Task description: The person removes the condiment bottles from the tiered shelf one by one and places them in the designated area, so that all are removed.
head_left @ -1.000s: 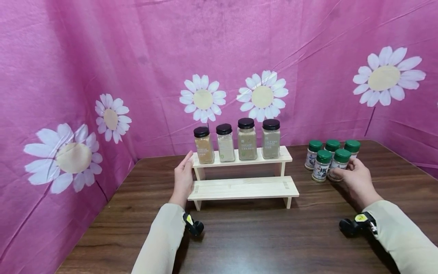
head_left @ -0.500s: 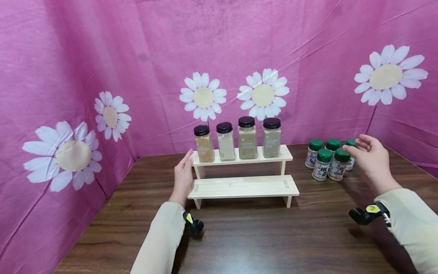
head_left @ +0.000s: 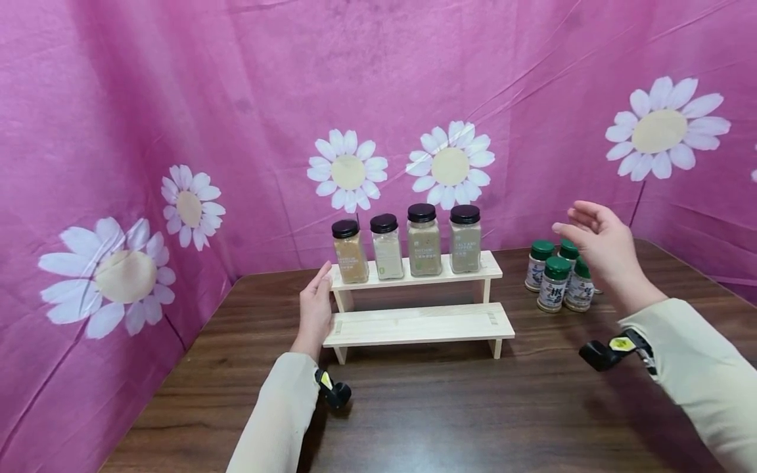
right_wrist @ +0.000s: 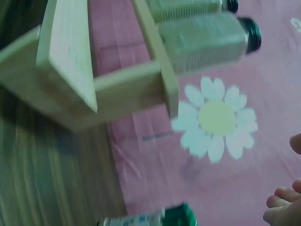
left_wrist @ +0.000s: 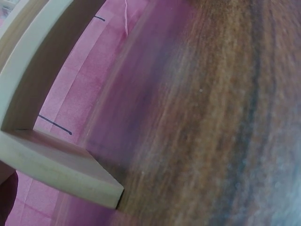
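Observation:
In the head view a two-tier wooden rack (head_left: 420, 323) stands on the table, its lower step bare. Along its left end lies my left hand (head_left: 315, 310), fingers fairly straight and touching the side. Several glass spice jars with black lids (head_left: 424, 246) stand upright in a row on the upper step. My right hand (head_left: 604, 253) is raised on the right, fingers loosely bent with nothing between them. Behind and below it stand several green-capped seasoning bottles (head_left: 553, 284), some partly hidden by the hand. The right wrist view shows the rack's right end (right_wrist: 131, 89) and fingertips (right_wrist: 282, 207).
A brown wood-grain table (head_left: 414, 414) carries everything. Directly behind it hangs a pink cloth with white daisies (head_left: 266, 131), which also covers the left and right sides. Black wrist cameras (head_left: 334, 391) are strapped over both sleeves.
My right hand has let go of a green-capped bottle, lifted away from the group, then moved up and leftward above it. My left hand has stayed at the rack's left end.

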`<action>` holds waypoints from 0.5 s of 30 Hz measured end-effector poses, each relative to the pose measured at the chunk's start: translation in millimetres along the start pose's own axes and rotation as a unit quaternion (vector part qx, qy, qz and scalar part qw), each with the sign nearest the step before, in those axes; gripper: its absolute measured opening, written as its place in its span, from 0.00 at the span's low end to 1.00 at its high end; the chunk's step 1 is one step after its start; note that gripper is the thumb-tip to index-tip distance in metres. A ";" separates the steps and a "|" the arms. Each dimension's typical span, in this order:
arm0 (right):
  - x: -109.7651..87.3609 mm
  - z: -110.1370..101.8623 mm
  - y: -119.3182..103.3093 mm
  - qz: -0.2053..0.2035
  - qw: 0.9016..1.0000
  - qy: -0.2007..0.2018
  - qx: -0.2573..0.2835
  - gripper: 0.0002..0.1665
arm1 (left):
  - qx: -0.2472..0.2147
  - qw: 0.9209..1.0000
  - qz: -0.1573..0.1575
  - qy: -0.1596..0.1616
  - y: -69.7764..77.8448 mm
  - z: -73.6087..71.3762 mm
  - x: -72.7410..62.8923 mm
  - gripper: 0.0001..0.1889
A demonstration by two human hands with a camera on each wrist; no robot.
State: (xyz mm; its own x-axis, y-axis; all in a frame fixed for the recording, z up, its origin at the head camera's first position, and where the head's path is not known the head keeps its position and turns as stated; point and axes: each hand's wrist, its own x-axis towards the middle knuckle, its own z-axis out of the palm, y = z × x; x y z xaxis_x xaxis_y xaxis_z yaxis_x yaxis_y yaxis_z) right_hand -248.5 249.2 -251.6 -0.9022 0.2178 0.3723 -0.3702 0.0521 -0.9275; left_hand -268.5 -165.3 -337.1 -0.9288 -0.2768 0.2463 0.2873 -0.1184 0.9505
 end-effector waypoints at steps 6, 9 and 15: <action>-2.8 24.7 -12.5 0.001 0.998 -0.035 -0.045 0.20 | -0.006 1.000 0.004 -0.003 -1.7 -0.7 -0.2 0.21; -3.9 36.4 -16.8 0.007 0.996 -0.058 -0.064 0.26 | -0.003 1.000 0.002 -0.002 -1.4 -0.9 0.0 0.21; -9.8 59.8 -20.0 0.015 0.988 -0.094 -0.119 0.40 | -0.003 1.000 0.007 -0.002 -1.4 0.1 -0.1 0.20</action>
State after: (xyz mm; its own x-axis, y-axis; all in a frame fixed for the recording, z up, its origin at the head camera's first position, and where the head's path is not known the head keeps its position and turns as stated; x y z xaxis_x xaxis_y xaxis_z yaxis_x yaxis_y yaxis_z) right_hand -245.5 187.7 -234.8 -0.9455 0.0389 0.3233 -0.3003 0.2803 -0.9117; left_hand -268.8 -165.0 -338.5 -0.9252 -0.2755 0.2611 0.3026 -0.1200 0.9455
